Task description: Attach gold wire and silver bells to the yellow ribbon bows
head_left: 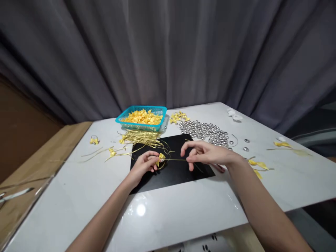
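Observation:
Above a black mat [173, 176], my left hand [143, 166] pinches a small yellow ribbon bow [161, 159] with a silvery bead at its middle. A thin gold wire [175, 160] runs straight from the bow toward the right. Its far end meets the thumb of my right hand [202, 153], which is closed on it with the index finger curved and raised apart. The exact grip behind that thumb is partly hidden. A loop of wire curls on the mat beneath the bow.
Behind the mat stand a turquoise basket [141, 126] of yellow bows and a bundle of gold wires [144, 138]. Silver beads [207, 131] spread to their right. Wired bows [112, 152] lie left, yellow pieces [258, 164] right. A pink-handled tool [219, 168] lies below my right wrist.

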`<state>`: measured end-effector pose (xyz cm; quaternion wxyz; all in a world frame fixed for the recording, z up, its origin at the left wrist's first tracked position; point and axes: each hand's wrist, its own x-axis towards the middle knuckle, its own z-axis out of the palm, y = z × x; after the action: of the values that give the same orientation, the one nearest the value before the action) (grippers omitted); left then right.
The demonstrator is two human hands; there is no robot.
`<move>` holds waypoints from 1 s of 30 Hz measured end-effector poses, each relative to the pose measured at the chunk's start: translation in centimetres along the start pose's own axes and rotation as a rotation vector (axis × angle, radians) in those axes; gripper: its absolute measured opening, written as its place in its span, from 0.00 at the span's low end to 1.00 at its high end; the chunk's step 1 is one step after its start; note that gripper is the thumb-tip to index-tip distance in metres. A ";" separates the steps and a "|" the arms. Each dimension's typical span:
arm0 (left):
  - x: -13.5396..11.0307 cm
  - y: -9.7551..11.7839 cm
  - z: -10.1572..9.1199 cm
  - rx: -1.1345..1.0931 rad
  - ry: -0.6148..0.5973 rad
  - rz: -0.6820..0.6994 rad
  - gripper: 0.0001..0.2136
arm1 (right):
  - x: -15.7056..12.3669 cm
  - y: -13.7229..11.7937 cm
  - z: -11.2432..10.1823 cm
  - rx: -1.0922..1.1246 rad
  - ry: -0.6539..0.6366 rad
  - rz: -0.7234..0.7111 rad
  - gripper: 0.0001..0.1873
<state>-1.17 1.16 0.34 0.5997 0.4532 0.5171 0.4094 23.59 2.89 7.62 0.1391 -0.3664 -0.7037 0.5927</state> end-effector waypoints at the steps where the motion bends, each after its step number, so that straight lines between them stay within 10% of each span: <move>1: -0.1 0.0 0.0 0.021 -0.001 0.006 0.17 | -0.1 0.2 -0.2 0.038 -0.019 -0.038 0.10; 7: -0.7 -0.1 0.8 0.073 -0.003 0.069 0.17 | 0.9 1.5 0.0 0.438 -0.140 -0.333 0.15; 10: -0.9 0.0 1.3 0.096 0.030 0.151 0.16 | 2.1 1.9 1.4 0.415 0.014 -0.377 0.13; 15: -1.3 0.0 1.9 0.039 0.079 0.207 0.17 | 4.5 2.7 4.2 0.234 0.445 -0.268 0.14; 30: -1.1 -0.5 1.6 0.200 0.136 0.298 0.14 | 5.7 4.1 5.7 0.402 0.431 -0.070 0.09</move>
<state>0.31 -0.21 0.22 0.4480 0.5535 0.5216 0.4699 17.52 2.73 0.94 0.3755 -0.4246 -0.5386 0.6234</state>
